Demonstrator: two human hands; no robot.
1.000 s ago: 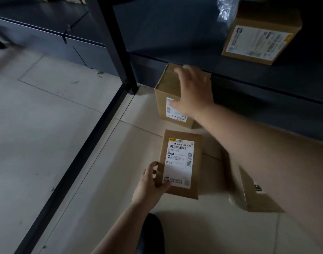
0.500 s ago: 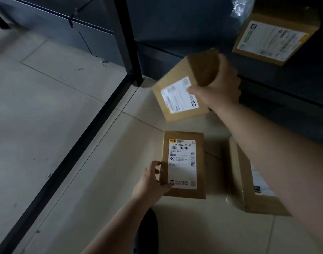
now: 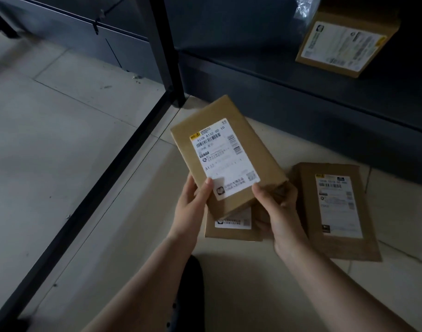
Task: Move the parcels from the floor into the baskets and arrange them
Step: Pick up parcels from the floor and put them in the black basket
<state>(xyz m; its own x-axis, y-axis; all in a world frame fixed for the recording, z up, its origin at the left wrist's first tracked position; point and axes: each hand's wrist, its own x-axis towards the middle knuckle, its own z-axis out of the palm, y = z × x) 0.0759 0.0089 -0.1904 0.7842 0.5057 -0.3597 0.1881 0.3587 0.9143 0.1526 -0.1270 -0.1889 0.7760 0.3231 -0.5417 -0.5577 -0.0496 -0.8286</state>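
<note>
A brown cardboard parcel with a white label facing up is held tilted above the floor. My left hand grips its lower left edge and my right hand grips its lower right corner. Beneath it a second parcel lies on the floor, mostly hidden. A third labelled parcel lies flat on the floor to the right. Another parcel sits on the dark shelf at the upper right.
A dark metal shelf unit runs along the back, with a black upright post and a black floor rail running diagonally. Pale floor tiles spread to the left. A crumpled plastic bag lies beside the shelf parcel.
My right hand carried the lifted parcel from near the shelf down over the floor parcel. My left hand let go of the floor parcel and took hold of the lifted one.
</note>
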